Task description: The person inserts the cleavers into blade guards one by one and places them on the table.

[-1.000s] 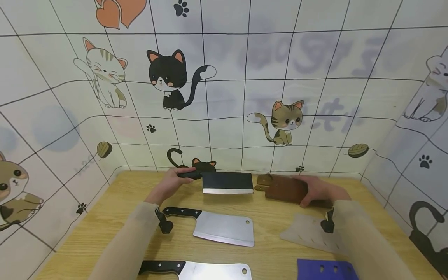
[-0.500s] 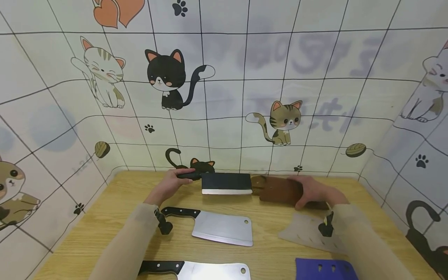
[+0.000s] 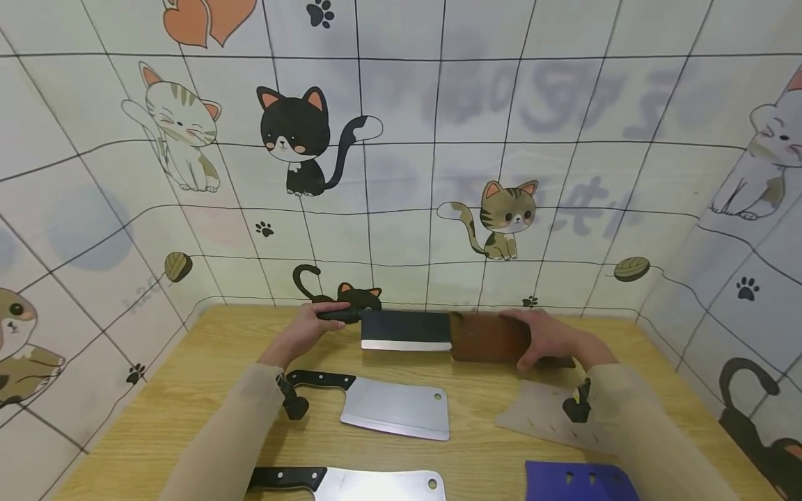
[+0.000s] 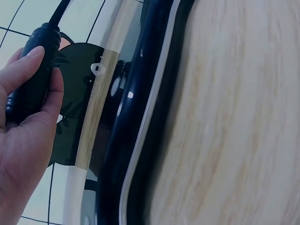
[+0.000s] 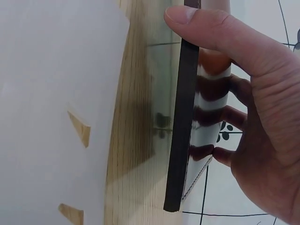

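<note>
Near the back of the table, my left hand (image 3: pixel 307 330) grips the black handle (image 4: pixel 35 70) of a cleaver (image 3: pixel 406 329) with a dark blade and a bright edge. My right hand (image 3: pixel 551 339) holds a brown leather sheath (image 3: pixel 485 337), thumb in front and fingers behind. The sheath's left end meets the blade's right end and partly disappears behind it; whether any blade is inside cannot be told. In the right wrist view, the thumb lies over a dark edge strip (image 5: pixel 180 126), and the fingers touch a shiny surface behind it.
A silver cleaver (image 3: pixel 397 408) lies in the middle of the wooden table (image 3: pixel 207 362), another cleaver (image 3: pixel 382 486) at the front. On the right are a translucent sheet with slots (image 3: pixel 545 416) and a blue holed piece (image 3: pixel 579 481). A cat-print tiled curtain (image 3: pixel 401 174) stands behind.
My right hand has moved the sheath left until its end met the dark blade, and its tabs have gone behind the blade. My left hand and the cleaver stay almost in place.
</note>
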### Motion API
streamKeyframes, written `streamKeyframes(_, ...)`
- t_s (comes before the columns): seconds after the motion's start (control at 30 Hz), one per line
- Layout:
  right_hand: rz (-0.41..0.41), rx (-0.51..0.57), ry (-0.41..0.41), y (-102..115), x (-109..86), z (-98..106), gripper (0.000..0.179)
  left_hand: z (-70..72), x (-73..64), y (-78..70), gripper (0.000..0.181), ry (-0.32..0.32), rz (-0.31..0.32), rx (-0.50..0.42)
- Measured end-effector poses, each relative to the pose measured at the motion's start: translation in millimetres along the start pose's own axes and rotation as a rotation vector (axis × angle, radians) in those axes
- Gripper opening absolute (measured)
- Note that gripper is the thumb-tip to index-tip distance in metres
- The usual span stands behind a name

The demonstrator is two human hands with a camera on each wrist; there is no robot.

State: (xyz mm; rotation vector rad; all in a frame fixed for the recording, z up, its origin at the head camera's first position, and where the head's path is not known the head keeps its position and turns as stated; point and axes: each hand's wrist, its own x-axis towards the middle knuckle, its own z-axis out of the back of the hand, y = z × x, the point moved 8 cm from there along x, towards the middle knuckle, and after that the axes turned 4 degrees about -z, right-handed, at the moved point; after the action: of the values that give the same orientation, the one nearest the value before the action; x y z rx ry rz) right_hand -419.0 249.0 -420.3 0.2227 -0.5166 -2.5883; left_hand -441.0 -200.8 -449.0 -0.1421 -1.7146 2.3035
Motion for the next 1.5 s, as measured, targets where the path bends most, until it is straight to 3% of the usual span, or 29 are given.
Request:
streamKeyframes(0.23,-0.007,0.003,0.002,7,4.3,0,0.111,-1.0,-2.8,-1.1,0.048,0.016,-0.015,-0.002)
streamKeyframes(0.47,0.014,0.012,0.017,20,13.1,-5,0.111,-11.0,0.5,-5.0,0.046,0.075,-0.017,-0.012)
streamKeyframes(0.73,-0.001,-0.044,0.027,30,20.7,-2,0.111,-22.1,7.2,-14.0,0.047,0.082,-0.031,-0.012)
streamKeyframes(1.1,0.008,-0.055,0.014,39,25.8,-14,0.111,-33.1,9.5,-6.3,0.046,0.075,-0.031,-0.031)
streamKeyframes(1.5,-0.019,-0.087,0.021,52,30.3,-6,0.109,-51.9,18.3,-11.2,0.044,0.066,-0.053,-0.096)
